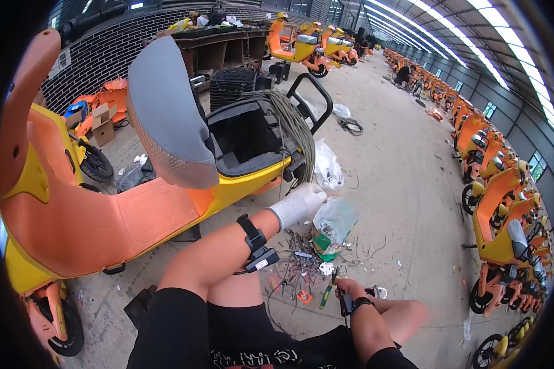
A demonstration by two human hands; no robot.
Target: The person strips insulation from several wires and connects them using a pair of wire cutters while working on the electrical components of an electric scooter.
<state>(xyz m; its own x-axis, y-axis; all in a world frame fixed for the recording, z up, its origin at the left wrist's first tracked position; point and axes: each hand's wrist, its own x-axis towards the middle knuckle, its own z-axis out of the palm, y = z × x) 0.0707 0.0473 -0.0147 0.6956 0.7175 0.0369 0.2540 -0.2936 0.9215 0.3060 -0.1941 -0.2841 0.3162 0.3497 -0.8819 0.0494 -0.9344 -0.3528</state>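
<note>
A yellow and orange electric scooter (pixel 157 209) stands at my left with its grey seat (pixel 166 104) tipped up over a dark compartment (pixel 246 136). A long bundle of olive cables (pixel 298 132) drapes over the scooter's rear end. Just below its hanging ends is my left hand (pixel 308 202), in a white glove, with fingers closed; whatever is between them is hidden. Lower right, my bare right hand (pixel 349 288) is closed at a slim hand tool with a green and yellow handle (pixel 327 291); its exact kind is unclear.
Wire scraps and small parts (pixel 295 261) litter the floor beside clear plastic bags (pixel 335 218). A black rear rack (pixel 317 101) sticks up from the scooter. Rows of similar scooters (pixel 495 227) line the right side. A workbench (pixel 221 46) and cardboard box (pixel 103 125) stand behind.
</note>
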